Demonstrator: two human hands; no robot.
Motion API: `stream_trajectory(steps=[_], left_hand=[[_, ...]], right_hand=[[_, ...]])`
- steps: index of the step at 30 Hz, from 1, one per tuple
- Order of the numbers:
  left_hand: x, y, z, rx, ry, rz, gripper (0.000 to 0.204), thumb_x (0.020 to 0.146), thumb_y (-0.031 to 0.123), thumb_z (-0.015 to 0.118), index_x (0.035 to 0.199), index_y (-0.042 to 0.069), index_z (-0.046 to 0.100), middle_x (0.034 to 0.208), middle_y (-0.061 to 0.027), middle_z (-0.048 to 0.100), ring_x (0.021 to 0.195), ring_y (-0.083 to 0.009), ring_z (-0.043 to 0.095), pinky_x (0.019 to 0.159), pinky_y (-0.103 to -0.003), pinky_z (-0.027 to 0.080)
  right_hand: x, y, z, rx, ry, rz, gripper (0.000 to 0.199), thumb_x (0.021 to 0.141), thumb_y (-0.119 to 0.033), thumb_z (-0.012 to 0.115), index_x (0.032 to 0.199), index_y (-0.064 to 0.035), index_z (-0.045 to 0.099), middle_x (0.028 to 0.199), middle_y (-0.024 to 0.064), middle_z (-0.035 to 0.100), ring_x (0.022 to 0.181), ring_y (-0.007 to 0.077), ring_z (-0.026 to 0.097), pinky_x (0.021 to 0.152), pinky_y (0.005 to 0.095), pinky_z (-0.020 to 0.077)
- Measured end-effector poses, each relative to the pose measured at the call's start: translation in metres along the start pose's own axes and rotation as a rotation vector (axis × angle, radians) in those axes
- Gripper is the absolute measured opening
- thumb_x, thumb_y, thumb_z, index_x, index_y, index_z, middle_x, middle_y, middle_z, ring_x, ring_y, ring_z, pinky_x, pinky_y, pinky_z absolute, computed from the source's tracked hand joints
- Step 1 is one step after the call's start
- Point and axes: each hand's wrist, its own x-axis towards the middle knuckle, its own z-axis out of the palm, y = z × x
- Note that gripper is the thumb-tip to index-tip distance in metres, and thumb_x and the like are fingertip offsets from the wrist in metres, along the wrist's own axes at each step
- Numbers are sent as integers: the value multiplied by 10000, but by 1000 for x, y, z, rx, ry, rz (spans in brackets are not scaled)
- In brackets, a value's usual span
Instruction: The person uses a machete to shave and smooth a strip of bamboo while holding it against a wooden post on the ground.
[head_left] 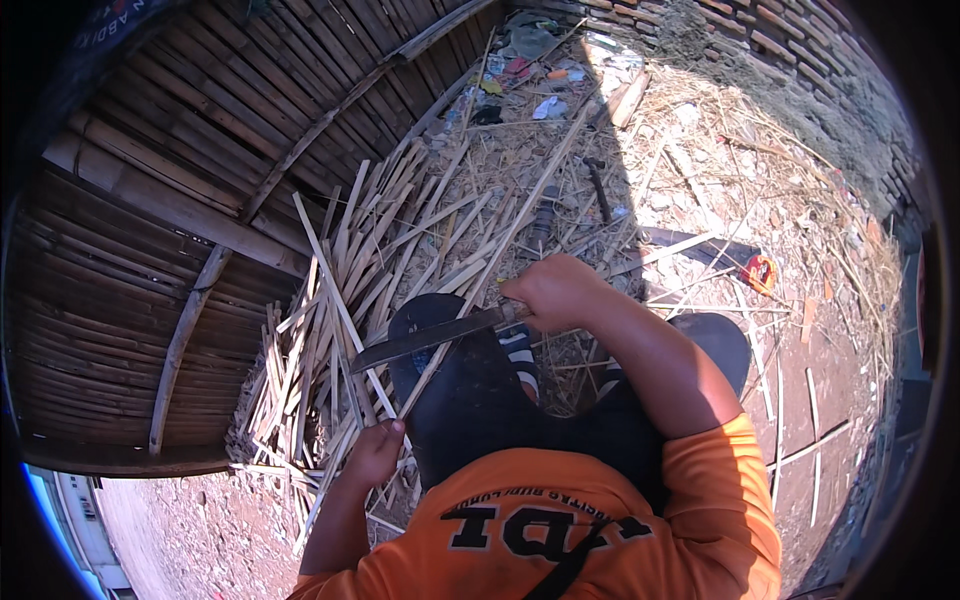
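The right hand (553,290) is closed around the handle of a long machete (430,340), its blade lying across the black-clad knee. The left hand (375,452) grips the lower end of a thin bamboo strip (500,245) that runs up over the pile of bamboo slats (330,330). To shave well, I think the blade should stay shallow and push away from the body. The right elbow is bent, the left arm is low.
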Motion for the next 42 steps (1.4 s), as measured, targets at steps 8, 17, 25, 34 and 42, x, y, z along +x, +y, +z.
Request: stream_trajectory(steps=[8,17,25,34,42], left_hand=[[1,-11,5,2,35,-9,582,1058,511,379,838,11,580,639,-69,558,605,-197,536,615,-376,444],[2,-3,0,-70,-59,-39,586,1063,530,347,780,54,538,619,-12,489,593,-142,431,582,-335,381],[15,-16,-11,-455,-269,-217,637,1015,648,364,786,85,556,544,9,437,496,-111,395,508,-285,315],[20,-31,-16,-493,-325,-309,677,987,698,380,872,74,615,581,21,453,481,-93,391,488,-241,302],[20,-37,-11,-471,-279,-343,681,995,690,361,841,72,602,565,13,447,486,-103,393,498,-272,309]], right_hand=[[-17,68,-27,331,288,466,301,743,-171,662,1015,-43,666,875,219,691,900,398,679,811,507,532],[-5,34,-13,43,55,194,307,751,-181,672,1025,-44,652,871,224,687,921,421,671,838,528,522],[-10,54,-12,147,297,363,297,755,-197,695,1010,-50,660,869,226,685,907,421,665,832,513,523],[-13,70,-16,67,268,364,279,750,-191,680,1003,-76,665,851,200,687,865,419,673,783,512,537],[1,9,-31,-82,-43,201,372,767,-215,688,1110,-74,669,908,213,698,913,418,670,832,505,536]])
